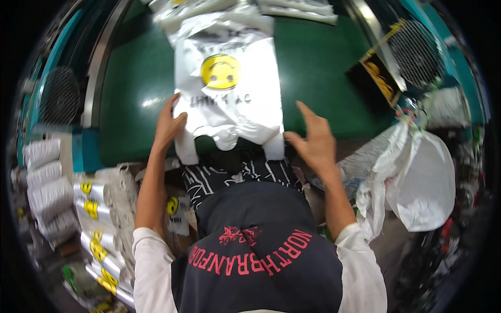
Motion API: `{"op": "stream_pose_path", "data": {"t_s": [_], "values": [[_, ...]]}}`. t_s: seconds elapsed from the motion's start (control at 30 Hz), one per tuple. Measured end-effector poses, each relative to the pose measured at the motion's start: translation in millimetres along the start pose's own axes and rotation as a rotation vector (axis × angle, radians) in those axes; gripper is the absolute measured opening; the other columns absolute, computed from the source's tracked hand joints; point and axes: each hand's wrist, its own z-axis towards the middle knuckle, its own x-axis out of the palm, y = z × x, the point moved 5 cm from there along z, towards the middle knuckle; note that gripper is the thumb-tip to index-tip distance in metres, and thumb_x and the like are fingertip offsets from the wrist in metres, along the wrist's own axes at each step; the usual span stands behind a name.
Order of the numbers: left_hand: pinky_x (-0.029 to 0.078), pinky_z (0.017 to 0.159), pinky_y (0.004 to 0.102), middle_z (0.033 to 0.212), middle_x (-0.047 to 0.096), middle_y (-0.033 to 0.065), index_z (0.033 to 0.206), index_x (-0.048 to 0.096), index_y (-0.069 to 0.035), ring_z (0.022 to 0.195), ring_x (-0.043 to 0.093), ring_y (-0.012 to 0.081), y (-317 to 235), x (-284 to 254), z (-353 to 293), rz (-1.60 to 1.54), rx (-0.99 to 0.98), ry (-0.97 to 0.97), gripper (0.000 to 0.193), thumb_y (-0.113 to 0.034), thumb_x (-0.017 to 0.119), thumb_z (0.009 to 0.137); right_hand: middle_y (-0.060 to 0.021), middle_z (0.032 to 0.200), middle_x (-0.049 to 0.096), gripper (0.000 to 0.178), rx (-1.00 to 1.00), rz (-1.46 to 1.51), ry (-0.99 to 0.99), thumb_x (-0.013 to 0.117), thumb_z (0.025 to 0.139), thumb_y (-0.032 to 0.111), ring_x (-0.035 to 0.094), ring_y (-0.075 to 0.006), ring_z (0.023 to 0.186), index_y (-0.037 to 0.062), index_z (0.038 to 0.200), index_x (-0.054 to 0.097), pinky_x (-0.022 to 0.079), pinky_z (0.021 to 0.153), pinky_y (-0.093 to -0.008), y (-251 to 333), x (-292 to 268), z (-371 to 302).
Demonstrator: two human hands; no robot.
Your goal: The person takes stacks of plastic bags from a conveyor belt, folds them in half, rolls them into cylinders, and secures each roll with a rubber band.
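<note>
A white plastic carrier bag (229, 112) with a yellow smiley print lies flat on the green conveyor belt (135, 88) in front of me. Its two handle loops hang toward me over the belt's near edge. At the bag's left edge is my left hand (169, 125), thumb and fingers apart, the fingertips seeming to touch the plastic. My right hand (315, 140) hovers by the lower right corner with its fingers spread, and the thumb comes close to the handle loop. Neither hand grips anything. Whether this is one bag or a thin stack, I cannot tell.
More white bags (302, 9) lie at the belt's far end. A dark box (374, 78) with yellow things inside sits at the right side. Below it hangs a large white sack (420, 177). Packed bundles (49, 193) and smiley-printed bags (96, 250) are piled at the left.
</note>
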Motion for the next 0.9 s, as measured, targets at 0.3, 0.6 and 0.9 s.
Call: {"op": "stream_pose_path", "data": {"t_s": [0.3, 0.6, 0.9], "values": [[0.042, 0.094, 0.0423, 0.123, 0.051, 0.0233, 0.129, 0.050, -0.004, 0.110, 0.050, 0.0389, -26, 11, -10, 0.380, 0.135, -0.181, 0.056, -0.012, 0.066, 0.076, -0.0144, 0.143, 0.040, 0.046, -0.300, -0.115, 0.067, 0.075, 0.073, 0.039, 0.042, -0.0408, 0.122, 0.0134, 0.108, 0.061, 0.040, 0.092, -0.0478, -9, 87, 70], [0.005, 0.109, 0.0631, 0.158, 0.008, 0.0098, 0.148, 0.026, -0.034, 0.145, 0.003, 0.0331, -48, 94, 68, 0.848, 0.292, -0.013, 0.064, -0.063, 0.034, 0.091, -0.0163, 0.128, 0.056, 0.030, -0.416, -0.061, 0.399, 0.069, 0.080, 0.037, 0.047, -0.0309, 0.125, 0.0083, 0.084, 0.067, 0.027, 0.106, -0.0546, 9, 43, 51], [0.016, 0.108, 0.0596, 0.150, 0.026, 0.0189, 0.141, 0.040, -0.022, 0.139, 0.022, 0.0364, -45, 64, 65, 0.310, 0.380, -0.091, 0.063, -0.049, 0.055, 0.087, -0.0269, 0.141, 0.034, 0.074, -0.130, -0.297, 0.149, 0.076, 0.073, 0.033, 0.041, -0.0393, 0.122, 0.0078, 0.135, 0.044, 0.045, 0.092, -0.0442, 5, 66, 49]]}}
